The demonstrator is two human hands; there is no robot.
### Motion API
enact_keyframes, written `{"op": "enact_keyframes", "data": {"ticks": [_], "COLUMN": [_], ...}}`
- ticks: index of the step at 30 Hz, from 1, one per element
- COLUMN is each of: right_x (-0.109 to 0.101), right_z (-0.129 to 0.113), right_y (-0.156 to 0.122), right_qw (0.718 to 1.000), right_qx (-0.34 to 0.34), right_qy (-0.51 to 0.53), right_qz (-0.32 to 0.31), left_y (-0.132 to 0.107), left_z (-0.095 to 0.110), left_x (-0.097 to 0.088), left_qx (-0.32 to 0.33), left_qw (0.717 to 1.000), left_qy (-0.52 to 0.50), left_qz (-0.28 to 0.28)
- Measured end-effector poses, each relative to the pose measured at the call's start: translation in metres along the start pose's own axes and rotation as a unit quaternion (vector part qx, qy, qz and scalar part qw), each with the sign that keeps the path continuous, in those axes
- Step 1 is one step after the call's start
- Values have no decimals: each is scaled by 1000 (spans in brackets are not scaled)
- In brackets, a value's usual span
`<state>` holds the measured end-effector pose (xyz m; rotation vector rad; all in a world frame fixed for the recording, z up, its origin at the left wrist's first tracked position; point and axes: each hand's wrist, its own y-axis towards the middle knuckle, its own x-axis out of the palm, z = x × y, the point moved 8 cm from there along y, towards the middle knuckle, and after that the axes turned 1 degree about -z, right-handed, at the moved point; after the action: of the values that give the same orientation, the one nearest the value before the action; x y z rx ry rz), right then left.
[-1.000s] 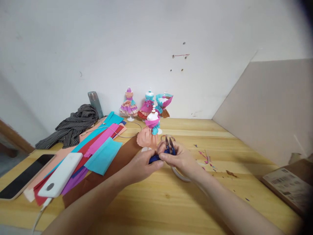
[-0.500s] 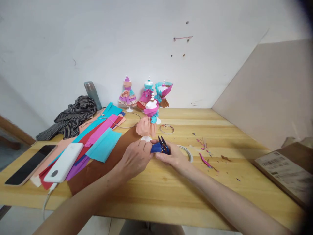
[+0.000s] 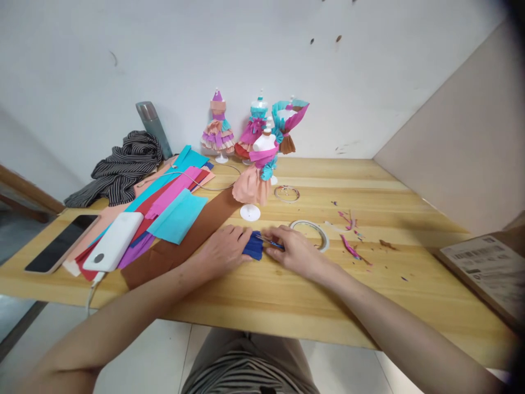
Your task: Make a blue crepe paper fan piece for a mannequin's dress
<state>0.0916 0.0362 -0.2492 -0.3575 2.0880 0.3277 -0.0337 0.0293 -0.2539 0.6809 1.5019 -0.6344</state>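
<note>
My left hand (image 3: 225, 249) grips a small piece of dark blue crepe paper (image 3: 253, 247) low over the wooden table, its fingers over the paper's left part. My right hand (image 3: 297, 250) is closed around small scissors (image 3: 273, 242), with the blades pointing left at the paper's right edge. Most of the scissors' handle is hidden in the fingers. Just beyond the hands stands a small white dress form (image 3: 264, 143) wearing a pink, turquoise and peach paper dress. A roll of white tape (image 3: 324, 236) lies beside my right hand.
Several dressed forms, among them a tiered dress (image 3: 218, 131), stand by the wall. At left lie coloured paper sheets (image 3: 178, 219), a power bank (image 3: 117, 238), a phone (image 3: 61, 243), a striped cloth (image 3: 123, 169) and a flask (image 3: 153, 128). Paper scraps (image 3: 350, 249) and a cardboard box (image 3: 488, 268) are at right.
The scissors have turned from pointing up and away to pointing left at the blue paper. My hands have drawn slightly apart and the paper shows between them. My view has tilted down.
</note>
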Motion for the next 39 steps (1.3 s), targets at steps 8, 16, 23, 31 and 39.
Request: {"op": "enact_keyframes", "data": {"ticks": [8, 16, 23, 31, 39], "right_x": [-4, -11, -11, 24, 27], "right_z": [20, 23, -18, -27, -26], "right_y": [-2, 21, 13, 7, 7], "right_qw": [996, 973, 981, 980, 988], "right_qx": [55, 85, -124, -181, -131], "right_qy": [-67, -215, -107, 40, 11], "right_qz": [14, 27, 99, 77, 76], "left_y": [-9, -8, -4, -2, -6], "left_z": [-32, -37, -39, -37, -34], "left_x": [-6, -1, 10, 8, 5], "left_qx": [5, -29, -49, -86, -104], "left_qw": [970, 963, 963, 967, 970], "left_qy": [-241, -262, -260, -233, -219], "left_qz": [-40, -59, -49, -51, -21]}}
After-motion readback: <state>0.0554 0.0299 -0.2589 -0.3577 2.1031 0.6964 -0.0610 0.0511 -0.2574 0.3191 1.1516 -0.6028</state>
